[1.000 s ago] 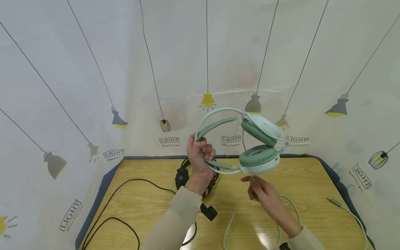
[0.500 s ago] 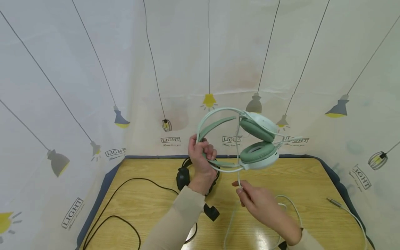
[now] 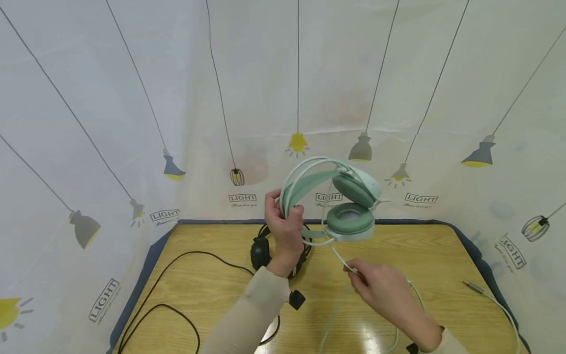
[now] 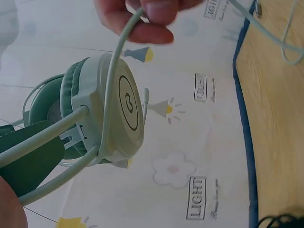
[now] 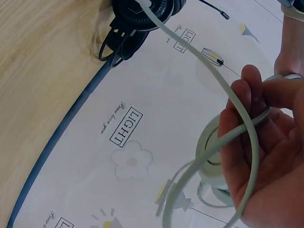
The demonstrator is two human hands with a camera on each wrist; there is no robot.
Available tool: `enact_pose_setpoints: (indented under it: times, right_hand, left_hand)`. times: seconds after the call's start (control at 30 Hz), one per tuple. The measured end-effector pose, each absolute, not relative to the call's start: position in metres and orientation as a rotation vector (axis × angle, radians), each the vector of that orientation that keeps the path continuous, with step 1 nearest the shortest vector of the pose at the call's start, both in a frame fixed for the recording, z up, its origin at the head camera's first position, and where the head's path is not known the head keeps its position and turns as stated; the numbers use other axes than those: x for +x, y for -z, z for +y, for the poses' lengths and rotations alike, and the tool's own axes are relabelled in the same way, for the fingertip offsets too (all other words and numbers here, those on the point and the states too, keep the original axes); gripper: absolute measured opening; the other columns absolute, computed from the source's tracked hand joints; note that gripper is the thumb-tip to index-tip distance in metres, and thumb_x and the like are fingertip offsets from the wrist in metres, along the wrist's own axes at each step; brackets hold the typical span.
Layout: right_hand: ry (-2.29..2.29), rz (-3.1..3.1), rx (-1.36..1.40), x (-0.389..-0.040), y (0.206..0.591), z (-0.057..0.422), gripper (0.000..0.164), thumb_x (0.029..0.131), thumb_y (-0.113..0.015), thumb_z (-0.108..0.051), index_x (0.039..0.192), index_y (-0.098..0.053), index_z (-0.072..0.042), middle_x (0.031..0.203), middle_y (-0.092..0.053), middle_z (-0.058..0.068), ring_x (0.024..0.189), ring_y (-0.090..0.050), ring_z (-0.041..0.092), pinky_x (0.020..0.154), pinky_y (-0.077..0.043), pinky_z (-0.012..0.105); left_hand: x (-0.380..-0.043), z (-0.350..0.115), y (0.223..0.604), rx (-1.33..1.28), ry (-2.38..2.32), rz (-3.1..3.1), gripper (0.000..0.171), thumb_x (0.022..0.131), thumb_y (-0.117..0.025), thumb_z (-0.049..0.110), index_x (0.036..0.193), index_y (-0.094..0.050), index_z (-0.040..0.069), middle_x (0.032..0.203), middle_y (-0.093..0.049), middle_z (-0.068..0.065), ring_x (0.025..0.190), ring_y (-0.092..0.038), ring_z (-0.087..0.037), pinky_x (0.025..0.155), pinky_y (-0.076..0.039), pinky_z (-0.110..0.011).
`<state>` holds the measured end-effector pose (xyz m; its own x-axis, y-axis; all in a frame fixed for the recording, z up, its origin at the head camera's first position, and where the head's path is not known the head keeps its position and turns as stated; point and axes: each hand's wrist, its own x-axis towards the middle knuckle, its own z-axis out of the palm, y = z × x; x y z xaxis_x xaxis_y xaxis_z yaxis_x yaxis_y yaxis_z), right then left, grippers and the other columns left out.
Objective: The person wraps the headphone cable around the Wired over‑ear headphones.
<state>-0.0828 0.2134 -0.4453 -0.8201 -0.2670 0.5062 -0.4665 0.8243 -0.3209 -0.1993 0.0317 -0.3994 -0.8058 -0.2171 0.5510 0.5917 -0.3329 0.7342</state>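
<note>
A mint-green headset [image 3: 350, 220] is held up above the table, its two cushioned ear cups facing right of the headband. My left hand [image 3: 285, 228] grips the headband at its left side. Below the lower ear cup, my right hand [image 3: 386, 290] pinches the headset's pale cable [image 3: 339, 256] between thumb and fingers. The left wrist view shows the ear cup's outer face [image 4: 129, 102] with the cable running across it. In the right wrist view the cable [image 5: 197, 161] passes between the fingers, and another stretch hangs in front of the palm.
Behind my left forearm lies a black headset [image 3: 260, 253] on the wooden table [image 3: 199, 285]. Its black cable [image 3: 194, 252] loops over the left side. A pale cable's plug [image 3: 474, 287] rests at the right. A printed cloth [image 3: 256, 98] hangs behind the table.
The green headset has turned and shifted slightly left, showing more of the inside of its ear cups. My right hand went left along the cable, then back right and down, pulling the cable aslant.
</note>
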Motion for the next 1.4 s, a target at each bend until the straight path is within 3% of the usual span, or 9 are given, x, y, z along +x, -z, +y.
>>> enact_pose_setpoints:
  times: [0.1, 0.2, 0.3, 0.43, 0.67, 0.97, 1.2, 1.33, 1.4]
  right_hand:
    - [-0.483, -2.514, 0.503, -0.082, 0.446, 0.218, 0.016, 0.086, -0.077, -0.011, 0.096, -0.072, -0.022, 0.056, -0.047, -0.022, 0.046, -0.029, -0.006, 0.04, -0.025, 0.02]
    - [-0.38, -2.462, 0.517, -0.083, 0.446, 0.223, 0.006, 0.094, -0.066, -0.018, 0.096, -0.072, -0.02, 0.053, -0.038, -0.02, 0.045, -0.024, -0.004, 0.038, -0.022, 0.021]
    - [-0.282, -2.421, 0.518, -0.087, 0.444, 0.228, 0.032, 0.109, -0.043, -0.032, 0.098, -0.07, -0.017, 0.052, -0.034, -0.018, 0.044, -0.023, -0.002, 0.037, -0.018, 0.02]
    - [-0.175, -2.34, 0.494, -0.092, 0.439, 0.236, 0.056, 0.113, -0.021, -0.04, 0.098, -0.067, -0.013, 0.054, -0.047, -0.008, 0.04, -0.038, 0.007, 0.035, -0.022, 0.024]
    - [-0.114, -2.284, 0.561, -0.099, 0.428, 0.256, 0.056, 0.114, -0.025, -0.036, 0.095, -0.068, -0.006, 0.079, -0.068, 0.008, 0.063, -0.065, 0.029, 0.055, -0.05, 0.047]
    - [-0.137, -2.233, 0.551, -0.105, 0.405, 0.278, 0.058, 0.112, -0.033, -0.047, 0.089, -0.071, -0.009, 0.082, -0.068, 0.007, 0.073, -0.066, 0.033, 0.069, -0.05, 0.055]
    - [-0.08, -2.189, 0.506, -0.117, 0.387, 0.294, 0.053, 0.114, -0.036, -0.038, 0.095, -0.074, -0.007, 0.1, -0.072, 0.015, 0.102, -0.066, 0.041, 0.09, -0.045, 0.067]
    - [-0.108, -2.222, 0.528, -0.123, 0.385, 0.304, 0.005, 0.099, -0.066, -0.007, 0.099, -0.071, -0.006, 0.107, -0.068, 0.019, 0.093, -0.067, 0.043, 0.077, -0.052, 0.062]
    - [-0.15, -2.246, 0.516, -0.125, 0.385, 0.308, 0.023, 0.083, -0.077, 0.007, 0.101, -0.07, -0.006, 0.104, -0.067, 0.018, 0.078, -0.067, 0.039, 0.062, -0.054, 0.054]
  left_hand:
    - [-0.199, 0.033, 0.399, -0.524, 1.989, -1.492, 0.038, 0.077, -0.055, 0.011, 0.112, -0.054, -0.003, 0.062, -0.047, 0.002, 0.046, -0.033, -0.011, 0.046, -0.032, -0.024]
    - [-0.199, 0.033, 0.401, -0.541, 1.795, -1.61, 0.039, 0.076, -0.057, 0.012, 0.11, -0.057, -0.004, 0.063, -0.053, -0.005, 0.048, -0.038, -0.013, 0.048, -0.035, -0.026]
    - [-0.198, 0.031, 0.405, -0.528, 1.688, -1.734, 0.04, 0.074, -0.059, 0.014, 0.111, -0.06, -0.002, 0.069, -0.063, -0.009, 0.051, -0.047, -0.015, 0.049, -0.041, -0.028]
    - [-0.196, 0.028, 0.408, -0.528, 1.637, -1.898, 0.041, 0.073, -0.062, 0.014, 0.112, -0.061, 0.002, 0.078, -0.069, -0.01, 0.056, -0.056, -0.016, 0.051, -0.046, -0.029]
    - [-0.192, 0.022, 0.408, -0.627, 1.585, -2.06, 0.039, 0.075, -0.065, 0.013, 0.113, -0.061, 0.004, 0.079, -0.07, -0.009, 0.056, -0.057, -0.013, 0.05, -0.048, -0.028]
    - [-0.195, 0.014, 0.413, -0.69, 1.552, -2.192, 0.038, 0.077, -0.068, 0.013, 0.113, -0.059, 0.006, 0.073, -0.065, -0.004, 0.052, -0.053, -0.011, 0.047, -0.045, -0.026]
    - [-0.197, 0.007, 0.409, -0.784, 1.582, -2.3, 0.037, 0.078, -0.065, 0.018, 0.114, -0.06, 0.008, 0.072, -0.061, -0.002, 0.053, -0.048, -0.011, 0.049, -0.04, -0.026]
    - [-0.197, 0.001, 0.404, -0.85, 1.622, -2.36, 0.038, 0.078, -0.063, 0.019, 0.114, -0.06, 0.009, 0.071, -0.056, 0.0, 0.053, -0.042, -0.01, 0.051, -0.036, -0.026]
    - [-0.197, -0.002, 0.402, -0.891, 1.636, -2.384, 0.039, 0.077, -0.062, 0.019, 0.115, -0.062, 0.009, 0.073, -0.058, 0.0, 0.054, -0.042, -0.011, 0.053, -0.036, -0.027]
